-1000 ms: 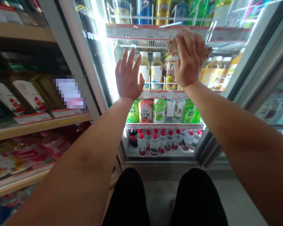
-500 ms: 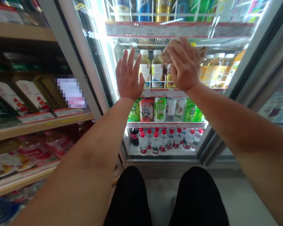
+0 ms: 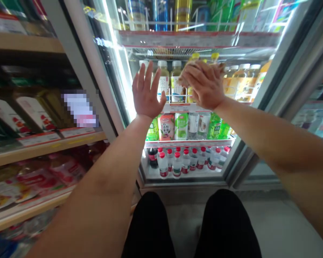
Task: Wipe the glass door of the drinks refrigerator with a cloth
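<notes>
My left hand (image 3: 146, 93) is raised flat with its fingers spread, palm against the glass door (image 3: 118, 82) of a lit drinks cooler. My right hand (image 3: 203, 86) presses a crumpled beige cloth (image 3: 184, 75) against the same glass, just right of the left hand, in front of a row of yellow-green tea bottles (image 3: 164, 80). Only an edge of the cloth shows past the fingers. Both forearms stretch forward from the lower corners.
Behind the glass stand shelves of cans, green and pink bottles (image 3: 167, 127) and red-capped water bottles (image 3: 177, 163). Wooden shelves (image 3: 43, 143) with packaged goods stand at the left. A second cooler door (image 3: 312, 114) is at the right. My dark-trousered knees (image 3: 150, 222) are below.
My right hand has slid the cloth down and a little left along the glass, from the upper shelf rail to the tea bottle row. The left hand has stayed in place.
</notes>
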### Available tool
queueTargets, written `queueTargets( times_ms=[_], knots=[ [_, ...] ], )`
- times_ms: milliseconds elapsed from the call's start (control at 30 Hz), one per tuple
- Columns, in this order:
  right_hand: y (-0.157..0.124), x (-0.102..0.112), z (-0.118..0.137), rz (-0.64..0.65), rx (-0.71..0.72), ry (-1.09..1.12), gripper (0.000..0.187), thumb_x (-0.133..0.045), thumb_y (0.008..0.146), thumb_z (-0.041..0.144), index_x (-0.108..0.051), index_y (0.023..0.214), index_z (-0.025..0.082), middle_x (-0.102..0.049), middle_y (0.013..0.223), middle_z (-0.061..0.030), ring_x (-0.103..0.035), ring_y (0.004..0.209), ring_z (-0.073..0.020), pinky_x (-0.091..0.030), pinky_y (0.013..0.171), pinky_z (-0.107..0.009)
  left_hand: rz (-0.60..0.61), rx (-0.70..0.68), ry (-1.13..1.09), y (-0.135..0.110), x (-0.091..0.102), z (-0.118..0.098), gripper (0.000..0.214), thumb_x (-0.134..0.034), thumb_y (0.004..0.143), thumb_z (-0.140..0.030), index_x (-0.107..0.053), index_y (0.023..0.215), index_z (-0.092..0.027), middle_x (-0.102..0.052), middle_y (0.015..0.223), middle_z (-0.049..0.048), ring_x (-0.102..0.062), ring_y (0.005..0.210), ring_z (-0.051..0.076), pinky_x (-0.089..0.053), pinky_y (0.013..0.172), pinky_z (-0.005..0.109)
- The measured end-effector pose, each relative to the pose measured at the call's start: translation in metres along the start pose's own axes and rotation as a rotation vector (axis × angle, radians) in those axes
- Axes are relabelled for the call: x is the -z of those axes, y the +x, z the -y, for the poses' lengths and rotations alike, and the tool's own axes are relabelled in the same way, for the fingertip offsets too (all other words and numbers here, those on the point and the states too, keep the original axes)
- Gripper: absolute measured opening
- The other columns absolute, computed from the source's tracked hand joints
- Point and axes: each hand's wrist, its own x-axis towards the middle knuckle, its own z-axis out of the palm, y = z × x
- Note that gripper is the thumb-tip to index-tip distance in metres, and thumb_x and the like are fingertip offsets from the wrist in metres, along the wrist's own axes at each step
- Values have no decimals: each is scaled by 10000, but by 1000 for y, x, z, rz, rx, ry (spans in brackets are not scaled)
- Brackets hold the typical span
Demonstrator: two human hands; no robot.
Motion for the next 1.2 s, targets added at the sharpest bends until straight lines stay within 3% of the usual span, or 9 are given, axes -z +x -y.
queueTargets(
  times_ms=[100,267,333,500,567,667,767,1000,1200],
  knots=[
    [12,17,-18,28,12,-65,526,-359,977,473,-518,1460,343,-511,1530,61,-364,1469,-290,-251,1203,-575,-1,1,3,0,-1,0,693,-542,886,-389,-400,1557,-289,-171,1671,-71,-79,1569,249,-27,1316,506],
    [39,30,-34,-406,-389,-216,535,-405,981,284,-482,1497,167,-453,1575,-55,-345,1471,-317,-239,1205,-571,9,28,-34,-1,0,-2,695,-556,877,-398,-406,1552,-331,-231,1660,-72,-74,1566,263,-13,1318,503],
    [42,26,-32,-351,-313,-171,550,-360,1008,340,-438,1516,144,-410,1602,-54,-295,1502,-287,-209,1231,-539,-8,19,-33,-2,1,-2,699,-560,881,-396,-385,1557,-371,-270,1646,-81,-72,1566,248,-26,1317,511],
    [28,24,-37,-6,74,-108,547,-345,978,426,-449,1502,310,-379,1602,100,-274,1523,-214,-195,1232,-477,-27,-9,12,-3,0,-1,679,-557,896,-372,-402,1555,-319,-230,1665,-30,-130,1561,269,-68,1307,527],
    [18,27,-42,-70,9,-161,552,-353,967,411,-465,1498,310,-400,1592,88,-295,1518,-217,-202,1222,-482,-16,-1,5,-2,0,0,663,-551,905,-384,-419,1548,-289,-226,1667,-15,-121,1563,273,-54,1310,520],
    [7,29,-45,-301,-282,-258,560,-311,971,313,-467,1504,241,-433,1581,24,-327,1507,-229,-258,1208,-509,7,9,-28,-2,-2,1,654,-534,924,-423,-412,1551,-282,-207,1671,-41,-77,1569,261,-7,1317,515],
    [2,26,-41,-394,-492,-288,577,-277,967,256,-429,1519,184,-413,1595,-28,-320,1512,-235,-255,1217,-543,13,8,-6,-2,-3,2,656,-513,939,-454,-404,1555,-258,-189,1674,-51,-70,1572,252,-2,1319,511],
    [-6,22,-37,-302,-455,-214,584,-262,983,307,-345,1558,248,-319,1640,41,-184,1562,-208,-146,1265,-527,16,25,-100,-3,1,1,625,-447,950,-529,-409,1543,-334,-223,1659,-90,1,1568,228,14,1319,509],
    [-26,13,-37,-247,-397,-203,596,-254,1004,373,-350,1572,217,-288,1654,9,-142,1578,-232,-161,1267,-544,16,4,-9,-2,-5,4,684,-354,964,-575,-389,1552,-228,-158,1677,-79,-52,1573,223,9,1317,475]
  ],
)
